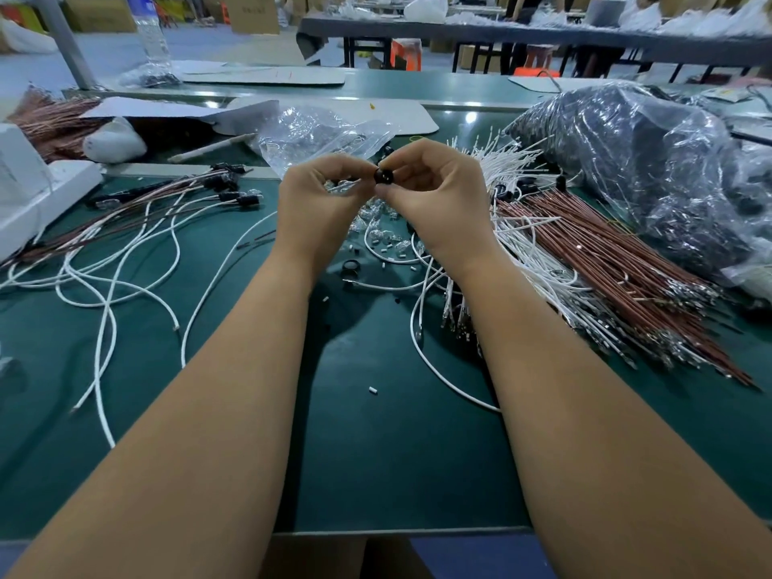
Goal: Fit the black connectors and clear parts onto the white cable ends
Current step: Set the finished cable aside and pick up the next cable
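Both hands pinching one black connector [381, 176], clear parts [378, 227] beneath, white cables [518, 169] right

Hidden or unclear, as I see it:
- Black connector [381, 176]: mostly covered by my fingers [399, 160]; its shape and whether a cable sits in it cannot be told.
- My left hand [319, 194]: fingertips curled out of sight; what they pinch is too small to tell.
- Clear parts [376, 215]: partly behind both my wrists, blurred together.
- Dark plastic bag [651, 160]: contents unreadable; cut by the right edge.
- White box [29, 190]: cut by the left edge.
- Water bottle [151, 35]: top cut off.
- Far benches: blurred.
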Motion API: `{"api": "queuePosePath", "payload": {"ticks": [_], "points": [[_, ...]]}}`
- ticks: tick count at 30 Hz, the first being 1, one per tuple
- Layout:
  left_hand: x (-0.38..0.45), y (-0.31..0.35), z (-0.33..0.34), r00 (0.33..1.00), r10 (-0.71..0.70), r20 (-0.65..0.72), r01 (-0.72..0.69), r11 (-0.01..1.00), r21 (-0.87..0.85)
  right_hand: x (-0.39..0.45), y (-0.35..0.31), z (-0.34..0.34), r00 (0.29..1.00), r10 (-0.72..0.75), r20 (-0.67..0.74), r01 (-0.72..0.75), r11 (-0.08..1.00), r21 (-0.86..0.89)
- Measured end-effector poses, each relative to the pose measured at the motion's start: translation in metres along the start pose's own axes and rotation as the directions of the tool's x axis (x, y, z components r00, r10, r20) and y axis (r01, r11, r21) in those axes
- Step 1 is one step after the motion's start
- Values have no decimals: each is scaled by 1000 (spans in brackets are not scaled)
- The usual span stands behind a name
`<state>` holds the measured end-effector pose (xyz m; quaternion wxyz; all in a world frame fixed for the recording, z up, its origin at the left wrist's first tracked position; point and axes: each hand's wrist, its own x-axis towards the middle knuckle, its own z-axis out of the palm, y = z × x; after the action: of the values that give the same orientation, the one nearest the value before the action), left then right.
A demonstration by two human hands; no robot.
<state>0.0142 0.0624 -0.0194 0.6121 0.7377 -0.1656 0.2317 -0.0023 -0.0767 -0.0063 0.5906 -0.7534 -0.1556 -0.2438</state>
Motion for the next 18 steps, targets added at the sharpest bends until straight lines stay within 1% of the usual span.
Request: {"api": "queuePosePath", "payload": {"ticks": [5, 13, 15, 18], "points": [[0, -1, 2, 999, -1, 48, 5, 997, -80, -1, 0, 3, 1000, -13, 17, 13, 1000, 14], [-2, -1, 3, 992, -2, 128, 18, 992, -128, -2, 2, 3, 1000, -19, 7, 19, 1000, 0], [-2, 0, 3, 991, -6, 133, 23, 992, -127, -2, 2, 3, 1000, -23, 5, 24, 1000, -5], [-2, -1, 3, 993, -14, 118, 23, 997, -75, -1, 2, 3, 1000, -20, -7, 20, 1000, -15]]}}
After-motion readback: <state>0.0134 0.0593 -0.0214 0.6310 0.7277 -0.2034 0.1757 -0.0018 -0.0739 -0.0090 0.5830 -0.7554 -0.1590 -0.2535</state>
